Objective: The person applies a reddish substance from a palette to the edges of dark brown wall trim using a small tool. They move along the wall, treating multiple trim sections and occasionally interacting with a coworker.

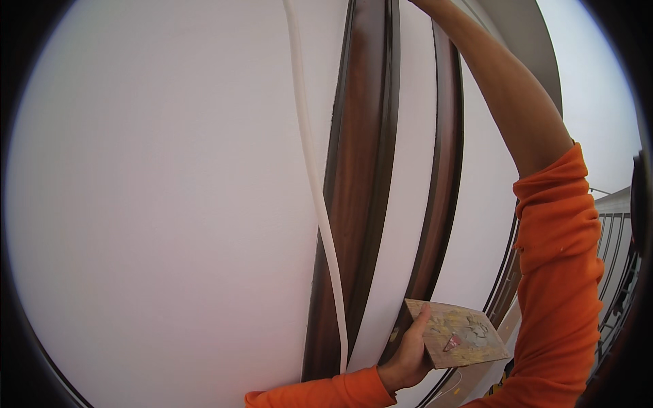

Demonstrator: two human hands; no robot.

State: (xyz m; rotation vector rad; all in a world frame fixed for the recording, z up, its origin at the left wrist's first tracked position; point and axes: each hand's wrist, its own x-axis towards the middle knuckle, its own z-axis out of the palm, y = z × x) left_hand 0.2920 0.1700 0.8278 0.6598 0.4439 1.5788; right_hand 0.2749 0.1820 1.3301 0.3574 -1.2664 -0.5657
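My left hand [408, 357] grips a thin wooden board [476, 334] low in the view, thumb along its edge and the fingers hidden behind or under it. Greyish-yellow smears cover the board's face, along with a small reddish patch. My right arm [507, 102], its orange sleeve pushed up to the elbow, stretches up toward the dark brown wooden trim. The right hand itself passes out of the top edge, so its fingers and anything in them are hidden. Beside the trim, a pale cord or thin tube [309, 156] hangs down and crosses the wider brown strip.
A broad white wall [163, 204] fills the left side. Two dark brown vertical strips, a wider one [360, 136] and a narrower one [443, 149], run down the middle with white between them. Metal railings [612, 245] stand at the far right, behind my sleeve.
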